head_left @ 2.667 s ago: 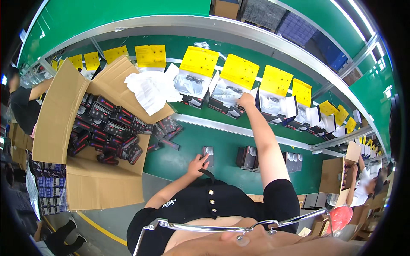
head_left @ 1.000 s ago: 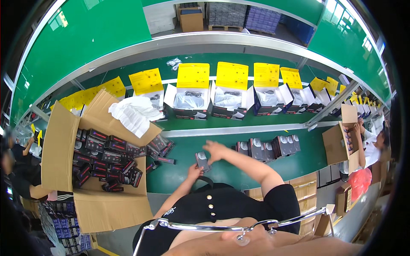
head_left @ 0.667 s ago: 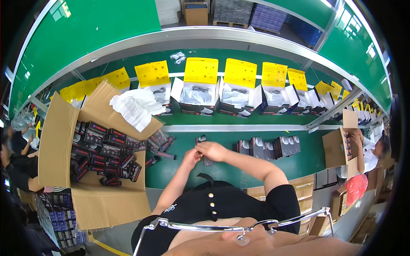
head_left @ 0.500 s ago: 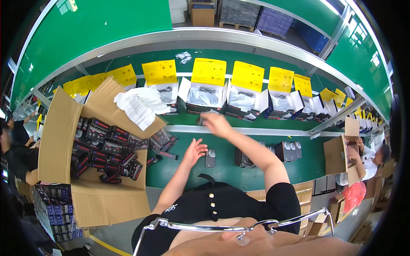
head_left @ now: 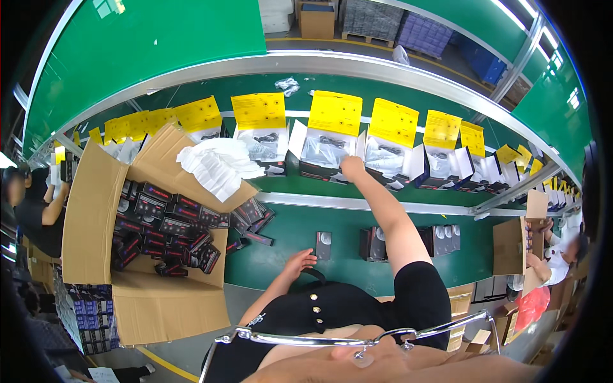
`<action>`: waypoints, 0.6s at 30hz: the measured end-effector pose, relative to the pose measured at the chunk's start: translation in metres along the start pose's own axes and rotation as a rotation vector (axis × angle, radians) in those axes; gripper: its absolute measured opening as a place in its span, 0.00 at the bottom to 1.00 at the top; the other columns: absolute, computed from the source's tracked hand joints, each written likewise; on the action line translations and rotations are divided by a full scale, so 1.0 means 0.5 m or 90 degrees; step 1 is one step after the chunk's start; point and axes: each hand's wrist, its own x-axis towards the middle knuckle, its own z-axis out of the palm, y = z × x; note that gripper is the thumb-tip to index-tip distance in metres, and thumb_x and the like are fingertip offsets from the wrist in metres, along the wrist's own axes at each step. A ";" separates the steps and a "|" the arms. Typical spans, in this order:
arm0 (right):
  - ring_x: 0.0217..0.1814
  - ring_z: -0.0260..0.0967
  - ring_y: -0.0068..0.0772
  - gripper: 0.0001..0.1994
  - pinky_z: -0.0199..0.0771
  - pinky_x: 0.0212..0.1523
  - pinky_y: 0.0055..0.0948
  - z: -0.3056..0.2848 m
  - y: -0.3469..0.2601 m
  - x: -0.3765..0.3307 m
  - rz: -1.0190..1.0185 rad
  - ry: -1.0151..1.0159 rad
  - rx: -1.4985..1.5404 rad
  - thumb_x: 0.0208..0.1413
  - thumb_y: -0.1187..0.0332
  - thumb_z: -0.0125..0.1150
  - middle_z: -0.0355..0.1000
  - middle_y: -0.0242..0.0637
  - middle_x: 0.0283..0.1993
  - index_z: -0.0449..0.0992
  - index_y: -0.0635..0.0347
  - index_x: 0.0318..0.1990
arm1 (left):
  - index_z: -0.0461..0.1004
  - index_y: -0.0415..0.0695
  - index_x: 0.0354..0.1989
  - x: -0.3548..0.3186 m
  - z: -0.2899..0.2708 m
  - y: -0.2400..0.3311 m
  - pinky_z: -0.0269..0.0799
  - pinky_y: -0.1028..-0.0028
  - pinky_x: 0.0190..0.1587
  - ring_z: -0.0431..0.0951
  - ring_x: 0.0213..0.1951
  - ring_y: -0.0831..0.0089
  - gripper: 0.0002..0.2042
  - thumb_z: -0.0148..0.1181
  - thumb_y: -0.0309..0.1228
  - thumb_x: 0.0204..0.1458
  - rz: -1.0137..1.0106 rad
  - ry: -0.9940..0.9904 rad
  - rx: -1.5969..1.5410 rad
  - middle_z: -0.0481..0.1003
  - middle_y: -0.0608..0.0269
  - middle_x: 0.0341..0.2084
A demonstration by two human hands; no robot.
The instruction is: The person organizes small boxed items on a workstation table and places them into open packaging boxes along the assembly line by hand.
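My right hand (head_left: 352,168) is stretched forward to the near right corner of an open carton with a yellow lid (head_left: 336,113). Its fingers look closed, and whatever they hold is hidden. Inside that carton lie a plastic-wrapped item and a dark cable (head_left: 331,142). Close to my body, my left hand (head_left: 300,262) is open with loosely bent fingers and holds nothing. Just beyond its fingertips a flat dark box (head_left: 324,245) with a pale round picture rests on the green bench.
A large cardboard box (head_left: 88,220) on the left holds many small black boxes (head_left: 172,226), with white cloth (head_left: 220,167) on its flap. Dark box stacks (head_left: 373,244) stand right. More yellow-lidded cartons line the shelf. People work at both sides.
My right hand has moved right and forward, from the shelf's front to the carton's corner. My left hand has drawn back toward my body. The whole view has shifted slightly.
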 end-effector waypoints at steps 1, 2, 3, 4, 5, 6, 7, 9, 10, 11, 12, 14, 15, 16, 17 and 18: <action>0.47 0.78 0.44 0.10 0.76 0.43 0.45 0.018 -0.010 -0.013 -0.005 0.055 -0.015 0.51 0.70 0.57 0.79 0.45 0.41 0.83 0.56 0.38 | 0.70 0.46 0.58 -0.004 -0.001 -0.001 0.74 0.71 0.43 0.80 0.42 0.69 0.20 0.53 0.42 0.63 -0.002 0.001 0.001 0.79 0.58 0.42; 0.47 0.78 0.44 0.10 0.76 0.43 0.45 0.021 -0.007 -0.015 -0.003 0.053 -0.013 0.51 0.70 0.57 0.79 0.45 0.41 0.83 0.56 0.38 | 0.70 0.44 0.57 -0.005 -0.003 -0.004 0.74 0.72 0.41 0.80 0.40 0.71 0.21 0.58 0.43 0.60 -0.002 0.001 -0.016 0.79 0.59 0.40; 0.46 0.78 0.44 0.09 0.76 0.43 0.44 0.023 -0.004 -0.014 0.026 0.019 0.007 0.51 0.70 0.57 0.79 0.44 0.42 0.83 0.56 0.37 | 0.70 0.43 0.56 -0.006 -0.005 -0.006 0.74 0.74 0.39 0.81 0.37 0.72 0.24 0.62 0.44 0.57 -0.003 0.000 -0.033 0.80 0.61 0.37; 0.46 0.78 0.44 0.09 0.76 0.43 0.42 0.025 -0.001 -0.013 0.055 -0.015 0.026 0.51 0.70 0.57 0.80 0.43 0.42 0.83 0.56 0.36 | 0.70 0.43 0.56 -0.005 -0.006 -0.007 0.74 0.74 0.39 0.81 0.37 0.72 0.24 0.62 0.44 0.57 -0.006 -0.001 -0.030 0.80 0.61 0.37; 0.46 0.79 0.43 0.09 0.77 0.44 0.42 0.018 0.006 -0.007 0.066 -0.063 0.045 0.50 0.69 0.59 0.80 0.42 0.43 0.83 0.56 0.37 | 0.70 0.42 0.56 -0.001 -0.011 -0.003 0.73 0.74 0.39 0.80 0.37 0.72 0.25 0.63 0.45 0.56 -0.007 0.005 -0.013 0.80 0.61 0.37; 0.46 0.79 0.43 0.09 0.77 0.44 0.42 0.021 0.002 -0.010 0.074 -0.064 0.049 0.50 0.69 0.59 0.80 0.42 0.43 0.83 0.56 0.37 | 0.69 0.41 0.57 0.002 -0.014 -0.002 0.73 0.74 0.39 0.80 0.36 0.72 0.27 0.64 0.46 0.55 -0.009 0.010 0.006 0.80 0.61 0.37; 0.46 0.79 0.43 0.09 0.77 0.45 0.43 0.024 -0.002 -0.016 0.083 -0.066 0.049 0.49 0.68 0.60 0.80 0.42 0.42 0.83 0.56 0.37 | 0.69 0.41 0.57 0.001 -0.015 -0.006 0.73 0.74 0.39 0.80 0.36 0.72 0.27 0.64 0.46 0.55 -0.015 0.006 0.015 0.80 0.61 0.37; 0.57 0.73 0.44 0.17 0.72 0.54 0.43 0.002 -0.018 -0.022 0.088 -0.183 0.056 0.53 0.65 0.59 0.74 0.44 0.55 0.78 0.59 0.50 | 0.69 0.36 0.57 0.015 -0.019 -0.038 0.73 0.74 0.39 0.80 0.35 0.73 0.30 0.65 0.46 0.53 0.101 0.013 0.132 0.79 0.61 0.33; 0.57 0.73 0.44 0.17 0.72 0.54 0.43 0.007 -0.039 -0.041 0.089 -0.186 0.058 0.53 0.65 0.59 0.74 0.44 0.55 0.78 0.59 0.50 | 0.69 0.36 0.57 0.032 -0.019 -0.053 0.73 0.74 0.39 0.80 0.35 0.73 0.30 0.65 0.46 0.53 0.097 0.012 0.132 0.79 0.61 0.33; 0.59 0.70 0.45 0.21 0.71 0.55 0.44 0.022 -0.064 -0.073 0.136 -0.004 0.054 0.52 0.67 0.60 0.70 0.46 0.58 0.73 0.60 0.55 | 0.69 0.34 0.57 0.066 -0.024 -0.072 0.73 0.74 0.39 0.79 0.34 0.74 0.31 0.65 0.47 0.53 0.135 0.047 0.296 0.79 0.61 0.31; 0.61 0.68 0.47 0.26 0.71 0.56 0.44 0.014 -0.108 -0.098 0.173 0.181 0.053 0.51 0.68 0.61 0.67 0.47 0.61 0.68 0.62 0.59 | 0.69 0.32 0.57 0.077 -0.033 -0.080 0.73 0.74 0.38 0.79 0.33 0.74 0.32 0.65 0.47 0.53 0.173 0.090 0.459 0.79 0.61 0.29; 0.57 0.67 0.51 0.32 0.72 0.54 0.44 0.009 -0.180 -0.148 0.119 0.269 0.246 0.44 0.74 0.62 0.65 0.49 0.57 0.63 0.63 0.61 | 0.69 0.32 0.57 0.110 -0.033 -0.074 0.74 0.73 0.37 0.79 0.32 0.75 0.30 0.63 0.46 0.55 0.162 0.123 0.491 0.79 0.61 0.28; 0.57 0.67 0.55 0.28 0.72 0.54 0.47 -0.018 -0.239 -0.207 0.087 0.157 0.368 0.45 0.75 0.58 0.66 0.53 0.57 0.67 0.62 0.60 | 0.69 0.32 0.56 0.109 -0.046 -0.082 0.74 0.73 0.36 0.78 0.32 0.75 0.29 0.61 0.45 0.56 0.154 0.169 0.512 0.79 0.61 0.27; 0.58 0.66 0.57 0.28 0.73 0.52 0.49 0.022 -0.283 -0.268 0.098 0.044 0.368 0.44 0.77 0.56 0.65 0.54 0.58 0.68 0.60 0.59 | 0.69 0.32 0.56 0.126 -0.046 -0.087 0.74 0.73 0.36 0.78 0.32 0.75 0.29 0.61 0.45 0.56 0.154 0.160 0.514 0.79 0.61 0.27; 0.61 0.63 0.61 0.33 0.72 0.55 0.51 0.032 -0.324 -0.336 0.049 -0.097 0.365 0.45 0.76 0.60 0.59 0.55 0.65 0.64 0.57 0.64 | 0.69 0.34 0.58 0.137 -0.053 -0.107 0.74 0.74 0.36 0.79 0.32 0.73 0.28 0.58 0.45 0.59 0.105 0.152 0.438 0.79 0.61 0.32; 0.63 0.60 0.65 0.40 0.70 0.58 0.52 0.064 -0.360 -0.408 -0.014 -0.117 0.336 0.45 0.72 0.66 0.49 0.54 0.71 0.57 0.52 0.69 | 0.68 0.36 0.59 0.145 -0.056 -0.121 0.73 0.75 0.36 0.80 0.32 0.71 0.26 0.56 0.45 0.61 0.056 0.138 0.365 0.79 0.61 0.37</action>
